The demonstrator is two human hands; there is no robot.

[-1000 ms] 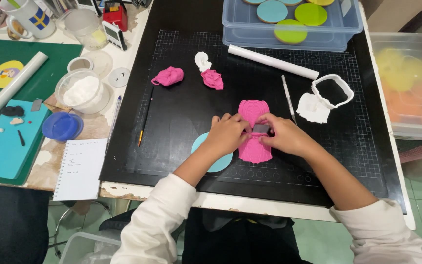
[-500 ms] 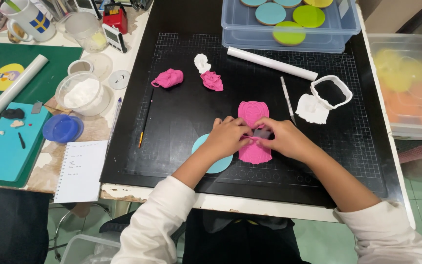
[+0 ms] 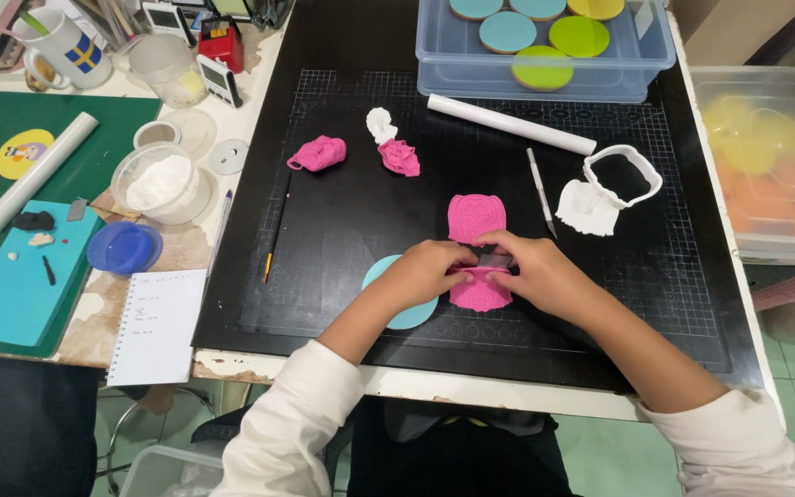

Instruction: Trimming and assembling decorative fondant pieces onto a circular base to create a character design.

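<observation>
Pink clay sheet (image 3: 477,221): flat on the black cutting mat (image 3: 342,230), centre of the frame, upper part bare and ribbed, lower part under the fingers.
Left hand (image 3: 425,272): just left of the sheet's middle, fingers closed together on the sheet's left edge, partly over a light blue disc (image 3: 396,285).
Right hand (image 3: 540,274): just right of the sheet's middle, fingertips pinched on a small dark flat tool (image 3: 494,261) pressed across the sheet.
Upper centre: two pink clay lumps (image 3: 317,153), one of them touching a white scrap (image 3: 380,122).
Right of the sheet: thin knife (image 3: 540,190), white cutter frame (image 3: 623,175), white clay piece (image 3: 584,208) just beside it.
Top of the frame: white roller (image 3: 511,124), clear box (image 3: 545,83) with blue and green discs.
Left side: thin brush (image 3: 275,228) on the mat, bowl of white powder (image 3: 154,181), blue lid (image 3: 125,248), notepad (image 3: 160,326), teal board (image 3: 13,285).
</observation>
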